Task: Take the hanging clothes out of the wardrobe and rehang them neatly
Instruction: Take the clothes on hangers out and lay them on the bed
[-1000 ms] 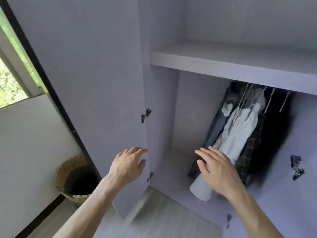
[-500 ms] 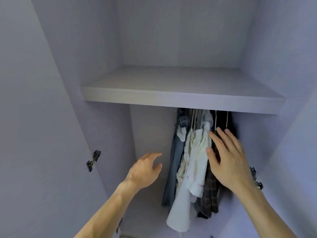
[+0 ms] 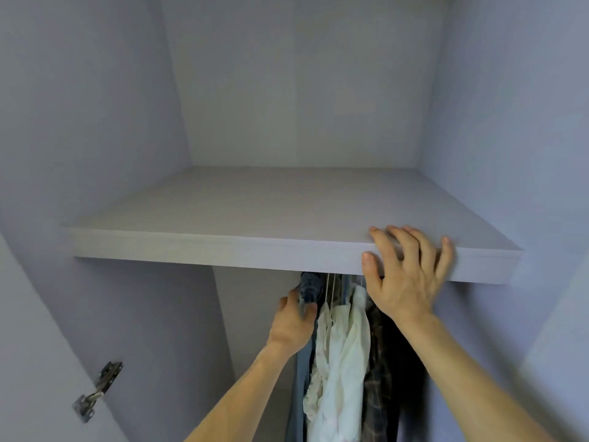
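**HAND AND GARMENT STATUS**

The left hand (image 3: 291, 327) is gripping the top of the denim garment (image 3: 308, 286), fingers curling round it. The denim is hanging bunched with a creased white shirt (image 3: 342, 362) and a dark plaid garment (image 3: 379, 362) at 6 o'clock, below the shelf (image 3: 223, 250). The right hand (image 3: 404, 275), fingers spread, is resting on the shelf edge at 1 o'clock of the shirt. Half a second earlier, both hands were hovering open before the garments.

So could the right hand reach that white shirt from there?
Probably yes. The right hand rests open on the shelf edge, and the white shirt hangs just below its wrist with nothing between; the left hand grips the denim garment beside it.
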Available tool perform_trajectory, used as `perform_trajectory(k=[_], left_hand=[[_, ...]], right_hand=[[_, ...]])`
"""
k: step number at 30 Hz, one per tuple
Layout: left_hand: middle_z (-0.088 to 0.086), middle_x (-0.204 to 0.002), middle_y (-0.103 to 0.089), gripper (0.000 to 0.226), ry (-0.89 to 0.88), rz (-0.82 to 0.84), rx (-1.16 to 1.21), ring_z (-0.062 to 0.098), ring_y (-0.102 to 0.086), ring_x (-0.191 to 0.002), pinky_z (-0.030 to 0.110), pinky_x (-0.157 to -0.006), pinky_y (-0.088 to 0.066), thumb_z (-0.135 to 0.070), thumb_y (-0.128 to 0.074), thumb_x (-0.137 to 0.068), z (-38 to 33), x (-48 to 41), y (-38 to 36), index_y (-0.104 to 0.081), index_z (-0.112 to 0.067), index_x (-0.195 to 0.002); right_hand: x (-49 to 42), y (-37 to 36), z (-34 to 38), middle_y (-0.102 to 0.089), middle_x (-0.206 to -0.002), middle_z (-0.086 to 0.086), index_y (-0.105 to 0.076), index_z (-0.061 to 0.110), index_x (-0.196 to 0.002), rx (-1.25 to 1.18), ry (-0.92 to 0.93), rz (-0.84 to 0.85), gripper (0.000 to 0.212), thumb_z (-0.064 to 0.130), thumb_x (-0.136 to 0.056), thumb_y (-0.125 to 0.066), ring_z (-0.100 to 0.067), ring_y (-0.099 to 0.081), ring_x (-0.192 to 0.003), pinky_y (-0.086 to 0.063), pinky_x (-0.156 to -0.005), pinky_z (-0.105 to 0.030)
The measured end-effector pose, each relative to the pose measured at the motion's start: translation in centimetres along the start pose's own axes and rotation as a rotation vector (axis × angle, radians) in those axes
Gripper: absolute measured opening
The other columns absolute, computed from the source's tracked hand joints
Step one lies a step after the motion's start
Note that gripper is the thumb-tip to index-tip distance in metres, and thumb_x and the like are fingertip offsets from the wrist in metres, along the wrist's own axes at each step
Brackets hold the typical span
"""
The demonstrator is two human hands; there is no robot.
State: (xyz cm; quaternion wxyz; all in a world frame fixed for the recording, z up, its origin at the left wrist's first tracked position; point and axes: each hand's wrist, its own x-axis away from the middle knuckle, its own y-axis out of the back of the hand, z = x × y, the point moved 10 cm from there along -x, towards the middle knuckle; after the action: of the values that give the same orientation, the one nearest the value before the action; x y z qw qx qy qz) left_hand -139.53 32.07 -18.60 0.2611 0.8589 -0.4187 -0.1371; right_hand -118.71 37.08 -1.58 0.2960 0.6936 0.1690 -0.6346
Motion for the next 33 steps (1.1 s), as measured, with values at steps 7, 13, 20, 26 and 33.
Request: perform_trajectory(k=[7, 13, 20, 26, 33], left_hand=[[0.017, -0.133, -0.055, 0.062, 0.052, -0.041, -0.101, 0.038, -0.058, -0.117, 0.045, -0.096, -0.05, -0.027, -0.054, -0.098, -1.2, -3.6, -2.7, -0.023, -0.015, -0.151], [0.022, -0.126, -0.053, 0.044, 0.118, -0.037, -0.122, 0.04, -0.054, -0.11, 0.042, -0.094, -0.045, -0.008, -0.038, -0.096, 0.2, -5.2, -2.3, -0.036, -0.008, -0.14], [0.007, -0.085, -0.06, 0.011, 0.157, -0.089, 0.155, 0.021, -0.056, -0.072, 0.033, -0.058, -0.042, -0.021, -0.041, -0.099, 1.4, -4.5, -0.2, -0.048, -0.018, -0.108], [0.01, -0.095, -0.074, 0.016, 0.178, -0.129, 0.376, 0.03, -0.069, -0.089, 0.043, -0.083, -0.056, -0.02, -0.052, -0.101, 2.3, -4.8, -0.5, -0.068, -0.018, -0.1], [0.0, -0.053, -0.052, 0.024, 0.237, -0.3, 0.635, 0.023, -0.044, -0.051, 0.031, -0.049, -0.038, -0.013, -0.049, -0.102, 3.9, -4.4, 0.7, -0.062, -0.011, -0.082]], right_hand=[[0.0, 0.1, 0.2, -0.065, -0.118, -0.001, -0.067, 0.029, -0.122, 0.006, 0.038, -0.097, 0.037, 0.047, -0.095, -0.047, -0.023, -0.055, -0.116, -0.025, -0.113, -0.053], [0.1, 0.1, 0.2, -0.066, -0.116, -0.001, -0.068, 0.029, -0.119, 0.015, 0.048, -0.132, 0.037, 0.048, -0.095, -0.047, -0.023, -0.056, -0.114, -0.024, -0.113, -0.051], [0.1, 0.1, 0.2, -0.065, -0.115, -0.001, -0.068, 0.029, -0.117, 0.019, 0.051, -0.154, 0.036, 0.048, -0.094, -0.047, -0.022, -0.056, -0.113, -0.023, -0.113, -0.05], [0.1, 0.1, 0.1, -0.066, -0.114, -0.001, -0.068, 0.029, -0.117, 0.02, 0.045, -0.143, 0.036, 0.047, -0.095, -0.046, -0.023, -0.055, -0.114, -0.02, -0.114, -0.049], [0.2, -0.1, 0.1, -0.064, -0.116, -0.001, -0.065, 0.029, -0.116, 0.029, 0.052, -0.125, 0.033, 0.047, -0.094, -0.048, -0.023, -0.055, -0.114, -0.024, -0.112, -0.051]])
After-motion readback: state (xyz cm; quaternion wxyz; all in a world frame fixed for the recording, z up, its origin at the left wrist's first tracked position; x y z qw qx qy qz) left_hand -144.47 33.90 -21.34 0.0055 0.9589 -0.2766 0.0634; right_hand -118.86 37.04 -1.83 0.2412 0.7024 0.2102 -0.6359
